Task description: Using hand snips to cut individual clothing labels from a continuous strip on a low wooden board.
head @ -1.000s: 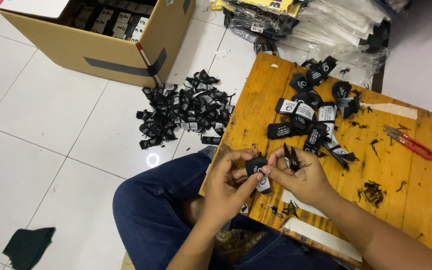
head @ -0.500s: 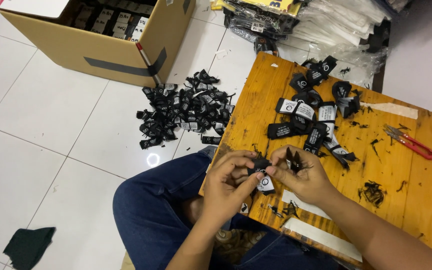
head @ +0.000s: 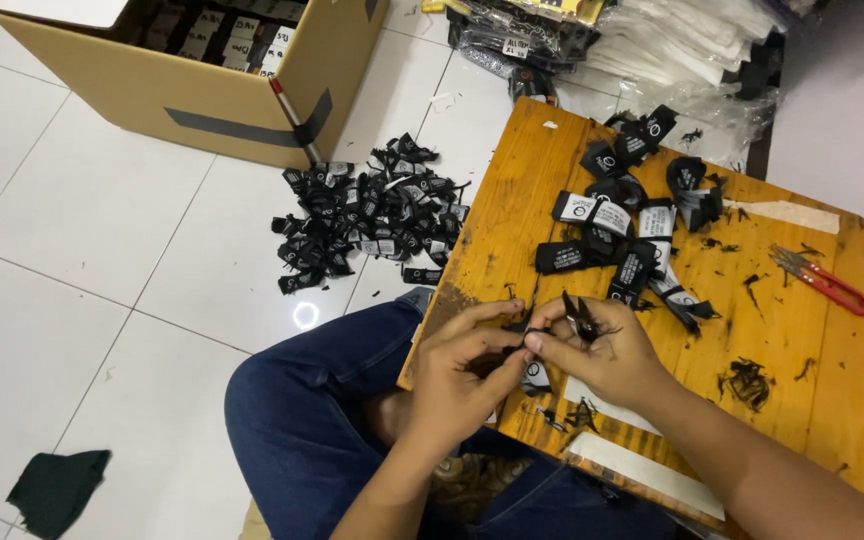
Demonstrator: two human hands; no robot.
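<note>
Cardboard box [head: 222,95], red-handled snips [head: 824,280], green cloth [head: 57,488].

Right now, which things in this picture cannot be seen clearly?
Head view only:
- Black label between both hands: mostly covered by the left hand and right hand.
- Snips in the right hand: only the blade tips show.
- Cardboard box contents: cut off by the top edge.
- Plastic bags: contents too blurred.

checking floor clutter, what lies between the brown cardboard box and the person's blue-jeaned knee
A heap of black woven labels on the white floor tiles, in the head view.
</note>
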